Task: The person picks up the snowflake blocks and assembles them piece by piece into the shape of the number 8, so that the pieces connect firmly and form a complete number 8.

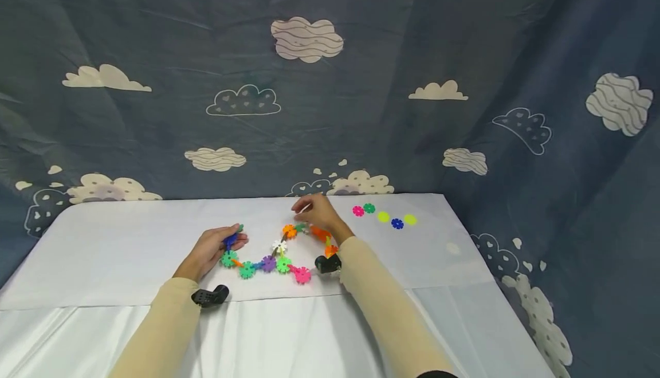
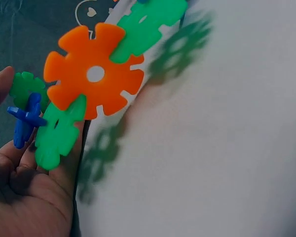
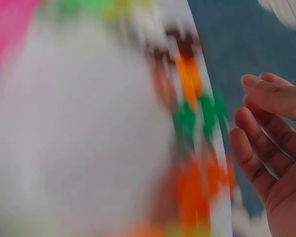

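Note:
A chain of notched, flower-shaped plastic discs in several colours curves over the white cloth, with a loop on its right side. My left hand holds the chain's left end between thumb and fingers, around a blue disc and a green one. In the left wrist view, an orange disc joins green discs beside that hand. Over the loop's far side hovers my right hand, its fingers loosely bent and nothing in them. The right wrist view, blurred, has a dark green disc near those fingertips.
At the back right of the table lie loose discs: a pink one, a green one, a blue one and two yellow ones. A pale disc lies farther right. A cloud-patterned curtain hangs behind.

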Tool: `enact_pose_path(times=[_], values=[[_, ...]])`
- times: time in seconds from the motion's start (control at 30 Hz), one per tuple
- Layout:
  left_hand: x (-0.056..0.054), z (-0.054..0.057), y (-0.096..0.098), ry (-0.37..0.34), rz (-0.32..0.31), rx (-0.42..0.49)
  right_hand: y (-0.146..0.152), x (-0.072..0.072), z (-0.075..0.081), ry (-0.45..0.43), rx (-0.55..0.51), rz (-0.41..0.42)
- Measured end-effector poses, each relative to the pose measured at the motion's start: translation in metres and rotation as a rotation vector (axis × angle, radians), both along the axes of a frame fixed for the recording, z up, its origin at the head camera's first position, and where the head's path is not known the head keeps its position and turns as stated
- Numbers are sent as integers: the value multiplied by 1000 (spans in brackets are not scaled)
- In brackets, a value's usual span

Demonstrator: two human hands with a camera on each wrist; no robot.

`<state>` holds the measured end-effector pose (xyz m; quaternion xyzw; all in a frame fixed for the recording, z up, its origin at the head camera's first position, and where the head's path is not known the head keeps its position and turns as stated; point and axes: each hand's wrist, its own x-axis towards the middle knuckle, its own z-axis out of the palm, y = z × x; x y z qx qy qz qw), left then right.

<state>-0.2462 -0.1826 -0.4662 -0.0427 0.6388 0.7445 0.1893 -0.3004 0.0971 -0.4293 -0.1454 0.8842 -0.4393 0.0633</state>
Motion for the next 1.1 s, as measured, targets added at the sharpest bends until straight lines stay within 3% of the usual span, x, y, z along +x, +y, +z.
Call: enact_pose_path(times=[0.17, 0.37, 0.57, 0.83, 1.1], values=[[-1, 3, -6, -6, 9, -8, 71, 1, -6, 18, 7, -166], [0, 6, -12, 23, -4, -55, 152, 12, -18, -2, 57, -372], [1, 6, -14, 28, -18, -54, 197, 27, -26, -69, 128, -565], [6, 5, -13, 34, -25, -59, 205, 30, -37, -155, 163, -599], [2, 3, -5, 41, -68, -29, 217, 32, -37, -131, 188, -615]])
